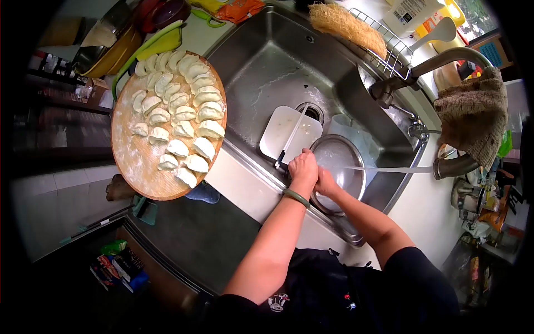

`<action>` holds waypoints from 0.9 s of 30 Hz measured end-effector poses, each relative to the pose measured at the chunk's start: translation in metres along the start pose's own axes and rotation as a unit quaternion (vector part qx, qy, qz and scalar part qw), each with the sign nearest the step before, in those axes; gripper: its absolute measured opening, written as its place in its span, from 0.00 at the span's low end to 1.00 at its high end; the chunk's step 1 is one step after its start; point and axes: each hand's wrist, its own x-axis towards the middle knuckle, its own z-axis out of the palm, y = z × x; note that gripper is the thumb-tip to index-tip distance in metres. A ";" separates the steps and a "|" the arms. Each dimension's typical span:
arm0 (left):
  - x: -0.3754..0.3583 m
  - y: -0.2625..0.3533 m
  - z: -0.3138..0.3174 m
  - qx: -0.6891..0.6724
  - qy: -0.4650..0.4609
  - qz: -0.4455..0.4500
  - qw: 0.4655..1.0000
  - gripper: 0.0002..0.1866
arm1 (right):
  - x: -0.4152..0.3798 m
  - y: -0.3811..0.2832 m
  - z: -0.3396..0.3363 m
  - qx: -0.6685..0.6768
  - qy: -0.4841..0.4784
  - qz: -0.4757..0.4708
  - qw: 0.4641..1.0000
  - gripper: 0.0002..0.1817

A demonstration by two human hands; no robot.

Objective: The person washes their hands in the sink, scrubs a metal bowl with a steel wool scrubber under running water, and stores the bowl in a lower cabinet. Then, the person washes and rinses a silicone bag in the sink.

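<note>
Both hands are together at the near edge of the sink, over the left rim of a round metal bowl point(339, 158). My left hand point(303, 166), with a green bangle at its wrist, is closed, its fingers curled against my right hand. What it grips, if anything, is hidden. My right hand point(326, 182) presses close beside it, and its fingers are mostly covered. A thin stream of water runs from the faucet point(445, 167) into the bowl. Beside the bowl lies a white rectangular tray point(272, 133) with a slim, dark-ended utensil point(290, 136) across it.
A round floured wooden board point(130, 161) with several rows of dumplings point(183, 113) stands left of the sink point(250, 61). A loofah point(347, 28) lies on a wire rack point(392, 55) behind the sink. A brown cloth point(473, 114) hangs over the faucet pipe.
</note>
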 end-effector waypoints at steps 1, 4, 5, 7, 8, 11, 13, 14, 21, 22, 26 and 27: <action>0.000 0.001 0.000 -0.003 0.001 0.000 1.000 0.09 | -0.015 0.002 -0.006 -0.001 -0.043 -0.036 0.998 0.18; -0.001 0.003 -0.001 0.000 -0.001 -0.013 1.000 0.09 | -0.052 0.008 -0.041 -0.190 -0.182 0.084 0.961 0.19; -0.002 0.005 -0.001 0.016 -0.006 -0.007 1.000 0.10 | -0.053 0.013 -0.050 -0.268 -0.167 0.122 0.941 0.19; -0.002 0.006 -0.003 0.034 -0.011 0.001 0.999 0.10 | -0.043 0.036 -0.052 -0.322 -0.081 0.177 0.927 0.18; -0.002 0.006 -0.003 0.038 -0.010 0.001 0.999 0.10 | -0.033 0.035 -0.051 -0.287 -0.027 0.171 0.942 0.17; -0.004 0.006 0.002 0.043 -0.007 0.006 0.999 0.10 | 0.013 0.019 -0.036 -0.192 0.131 0.129 0.964 0.16; -0.002 0.004 0.000 0.045 -0.001 0.008 0.999 0.10 | 0.044 -0.007 -0.026 -0.104 0.180 0.145 0.967 0.16; 0.000 0.001 -0.006 0.025 0.010 0.006 1.000 0.09 | 0.054 -0.015 -0.023 -0.013 0.229 0.160 0.960 0.16; -0.006 0.005 -0.016 -0.012 0.018 0.007 1.000 0.08 | 0.028 0.015 -0.040 -0.105 0.392 0.368 0.837 0.17; -0.008 0.006 -0.016 -0.016 0.010 0.010 1.000 0.08 | 0.022 0.019 -0.038 -0.121 0.386 0.388 0.828 0.18; -0.008 0.005 -0.010 -0.021 0.006 0.027 0.999 0.07 | 0.038 0.036 -0.031 -0.080 0.421 0.358 0.829 0.20; -0.007 0.004 -0.009 -0.016 0.011 0.034 0.999 0.07 | 0.046 0.030 -0.032 -0.081 0.421 0.357 0.830 0.20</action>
